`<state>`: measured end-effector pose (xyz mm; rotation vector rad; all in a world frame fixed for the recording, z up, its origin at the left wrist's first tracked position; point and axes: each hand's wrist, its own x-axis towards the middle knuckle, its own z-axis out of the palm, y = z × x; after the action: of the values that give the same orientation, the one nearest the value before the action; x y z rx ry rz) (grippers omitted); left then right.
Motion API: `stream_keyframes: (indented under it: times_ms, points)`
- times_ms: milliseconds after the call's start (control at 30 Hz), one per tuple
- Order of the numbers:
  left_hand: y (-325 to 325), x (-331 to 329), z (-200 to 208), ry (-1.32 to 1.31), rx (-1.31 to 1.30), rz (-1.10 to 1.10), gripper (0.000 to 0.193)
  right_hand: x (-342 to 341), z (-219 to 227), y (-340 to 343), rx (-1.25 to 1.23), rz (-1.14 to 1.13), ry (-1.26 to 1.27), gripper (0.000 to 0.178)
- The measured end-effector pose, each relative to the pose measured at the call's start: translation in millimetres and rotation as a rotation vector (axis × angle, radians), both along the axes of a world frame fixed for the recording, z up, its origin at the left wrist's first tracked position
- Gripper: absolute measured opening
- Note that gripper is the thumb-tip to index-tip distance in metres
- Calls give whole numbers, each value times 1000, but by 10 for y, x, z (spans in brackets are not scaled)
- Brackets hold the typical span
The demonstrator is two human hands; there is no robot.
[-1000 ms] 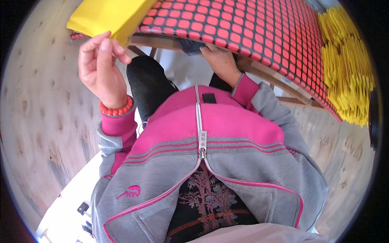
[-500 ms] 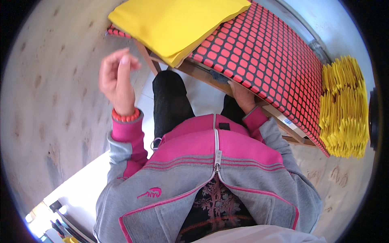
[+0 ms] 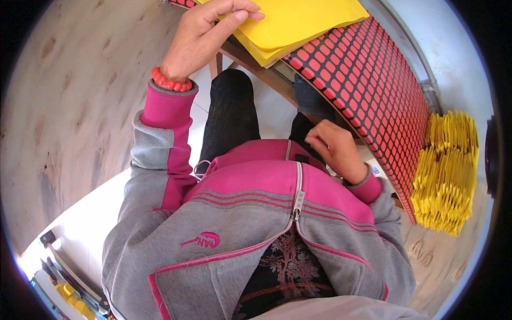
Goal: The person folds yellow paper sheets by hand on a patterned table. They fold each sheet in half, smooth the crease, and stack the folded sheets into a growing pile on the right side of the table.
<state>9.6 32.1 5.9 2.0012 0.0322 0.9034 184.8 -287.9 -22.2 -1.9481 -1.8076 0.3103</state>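
Note:
My left hand [image 3: 205, 34], a red bead bracelet [image 3: 170, 82] at its wrist, is over the near-left edge of a stack of yellow sheets [image 3: 298, 21]. Its fingers are stretched out with the thumb a little apart, and I see nothing in them. The sheets lie on a table covered in red-and-black patterned cloth [image 3: 368, 80]. Just off the table's near edge is my right hand [image 3: 338, 152], its fingers curled in above my lap. Whatever those fingers hold, if anything, is hidden. A dark blue-grey cloth [image 3: 313, 100] hangs below the table edge beyond them.
Folded yellow pieces [image 3: 448, 170] stand in a thick row by the table's right end. A grey pipe [image 3: 410, 42] runs along the wall behind. My knees [image 3: 232, 101] reach under the table edge. Yellow and dark items [image 3: 69, 293] are at the lower left.
My left hand has moved up and right to the yellow sheets, and its fingers have straightened. My right hand has drawn back from the table edge toward me. More of the dark cloth shows.

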Motion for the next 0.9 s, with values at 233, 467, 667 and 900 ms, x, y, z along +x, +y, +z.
stream_keyframes:
  times_ms: [233,467,667,900]
  points:
    - [-55,73,-18,57,-63,-7,20,144,916,1134,321,389,-104,21]
    - [-55,105,-27,16,-261,-58,19,374,656,1681,391,532,-10,29]
    - [-67,43,-69,82,-314,6,18,424,562,1681,405,531,-24,23]
    - [66,12,-116,15,-200,-141,11,331,523,1651,339,430,218,8]
